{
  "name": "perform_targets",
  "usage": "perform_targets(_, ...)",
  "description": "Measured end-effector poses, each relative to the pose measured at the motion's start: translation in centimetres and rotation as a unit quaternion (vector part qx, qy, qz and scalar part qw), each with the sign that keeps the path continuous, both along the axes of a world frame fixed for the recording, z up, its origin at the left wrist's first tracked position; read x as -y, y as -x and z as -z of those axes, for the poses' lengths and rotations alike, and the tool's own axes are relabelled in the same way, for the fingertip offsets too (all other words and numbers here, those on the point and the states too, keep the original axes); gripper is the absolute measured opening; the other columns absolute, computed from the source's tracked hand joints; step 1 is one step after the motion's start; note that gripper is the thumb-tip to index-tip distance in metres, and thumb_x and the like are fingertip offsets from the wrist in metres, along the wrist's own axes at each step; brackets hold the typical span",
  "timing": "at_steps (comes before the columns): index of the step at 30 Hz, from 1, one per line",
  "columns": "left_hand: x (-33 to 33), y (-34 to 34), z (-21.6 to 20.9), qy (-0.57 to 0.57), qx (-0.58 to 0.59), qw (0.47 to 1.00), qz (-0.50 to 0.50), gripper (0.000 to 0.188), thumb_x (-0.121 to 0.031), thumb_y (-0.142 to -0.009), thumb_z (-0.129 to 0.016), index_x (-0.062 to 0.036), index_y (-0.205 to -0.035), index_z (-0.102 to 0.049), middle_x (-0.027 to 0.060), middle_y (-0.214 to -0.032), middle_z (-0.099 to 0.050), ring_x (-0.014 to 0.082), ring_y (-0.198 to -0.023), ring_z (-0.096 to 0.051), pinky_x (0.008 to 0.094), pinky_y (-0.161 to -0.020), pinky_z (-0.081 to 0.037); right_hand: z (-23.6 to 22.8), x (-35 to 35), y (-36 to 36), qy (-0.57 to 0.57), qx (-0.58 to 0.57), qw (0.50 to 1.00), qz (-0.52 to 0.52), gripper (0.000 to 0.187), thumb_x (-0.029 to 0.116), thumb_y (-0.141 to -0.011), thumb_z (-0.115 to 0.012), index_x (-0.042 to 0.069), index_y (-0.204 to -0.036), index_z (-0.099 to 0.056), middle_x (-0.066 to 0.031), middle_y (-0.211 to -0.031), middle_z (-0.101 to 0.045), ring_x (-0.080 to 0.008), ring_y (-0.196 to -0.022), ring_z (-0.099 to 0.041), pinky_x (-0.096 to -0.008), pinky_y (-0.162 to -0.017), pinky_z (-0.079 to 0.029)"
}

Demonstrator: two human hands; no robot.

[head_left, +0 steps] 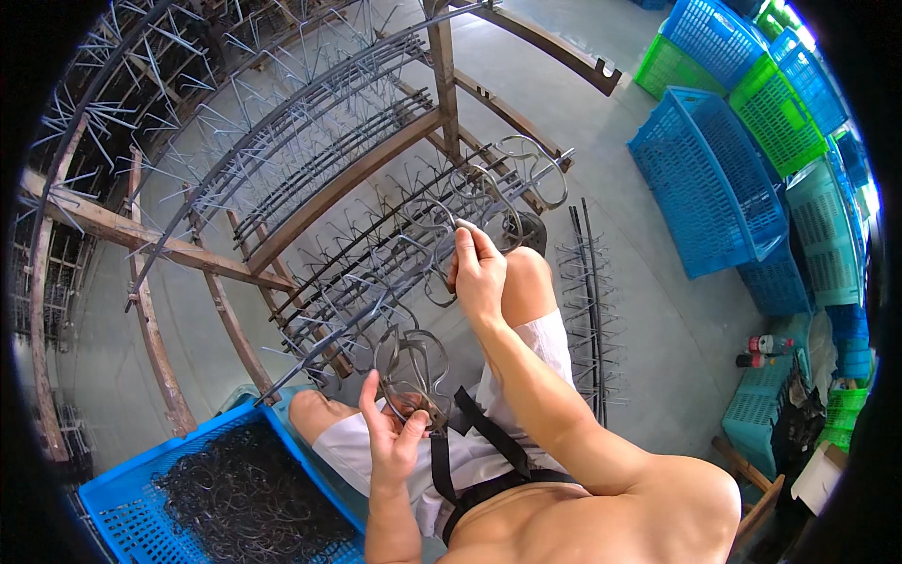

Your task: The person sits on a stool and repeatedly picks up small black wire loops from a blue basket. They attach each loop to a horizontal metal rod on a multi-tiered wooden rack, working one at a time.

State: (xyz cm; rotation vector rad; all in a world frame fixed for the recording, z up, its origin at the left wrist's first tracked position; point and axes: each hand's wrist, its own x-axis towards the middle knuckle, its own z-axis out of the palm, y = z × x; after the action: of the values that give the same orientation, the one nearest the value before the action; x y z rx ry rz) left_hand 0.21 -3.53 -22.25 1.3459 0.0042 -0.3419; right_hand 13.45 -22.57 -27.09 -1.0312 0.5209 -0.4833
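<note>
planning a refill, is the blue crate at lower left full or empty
Partly filled: a tangle of dark, curved pieces lies inside the blue plastic crate, with slatted wall showing above it.

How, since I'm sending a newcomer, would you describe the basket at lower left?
Start at the brown rack, then drop to the picture's lower left. There stands a blue openwork basket. Its heap of thin, dark, tangled pieces sets it apart from the blue baskets at upper right.

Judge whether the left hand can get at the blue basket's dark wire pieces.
Probably yes: the dark wire pieces lie uncovered in the open basket near the left hand, though it holds curved metal pieces that may hinder grasping.
</note>
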Motion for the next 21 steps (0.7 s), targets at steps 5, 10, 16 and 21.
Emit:
perform_targets(5,-0.5,-0.1,0.9,-0.06,0.002,0.998,0.002,0.063,-0.012,-0.086,-0.057,-0.0078,-0.137,-0.02,0.0094,-0.095,-0.061,0.0093,-0.069,-0.055,0.0187,-0.054,-0.045,-0.1,0.2,-0.2,-0.012,0.011,0.999,-0.028,0.023,0.018,-0.093,-0.052,0.001,-0.108,-0.059,0.0018,-0.06,-0.045,-0.0055,-0.044,-0.04,-0.0205,-0.039,-0.033)
perform_targets(10,-0.4,-0.3,1.7,-0.103,0.036,0.994,-0.017,0.058,-0.016,-0.09,-0.054,-0.0053,-0.138,-0.024,0.0093,-0.092,-0.062,0.0071,-0.066,-0.054,0.018,-0.05,-0.042,0.6,-0.4,-0.3,-0.037,0.035,0.999,-0.011,0.024,0.018,-0.092,-0.054,0.001,-0.109,-0.059,0.0024,-0.059,-0.045,-0.0053,-0.044,-0.04,-0.0204,-0.039,-0.033)
perform_targets(16,-1.6,0.5,2.9,-0.044,-0.015,0.998,-0.034,0.041,-0.016,-0.096,-0.044,-0.0076,-0.135,-0.035,0.007,-0.082,-0.061,0.006,-0.058,-0.05,0.0179,-0.05,-0.039,0.5,-1.1,-0.3,0.01,0.007,0.999,-0.046,0.027,0.019,-0.092,-0.055,0.004,-0.114,-0.059,0.0051,-0.059,-0.044,-0.0032,-0.046,-0.038,-0.0195,-0.041,-0.033)
perform_targets(21,-1.8,0.7,2.6,-0.128,0.023,0.991,-0.009,0.031,-0.014,-0.096,-0.045,-0.0026,-0.124,-0.048,0.0002,-0.076,-0.054,0.0053,-0.063,-0.049,0.0186,-0.054,-0.039,0.1,-1.3,0.1,0.222,-0.025,0.972,-0.07,0.028,0.015,-0.091,-0.056,0.003,-0.116,-0.058,0.0048,-0.06,-0.043,-0.0033,-0.052,-0.035,-0.02,-0.045,-0.033)
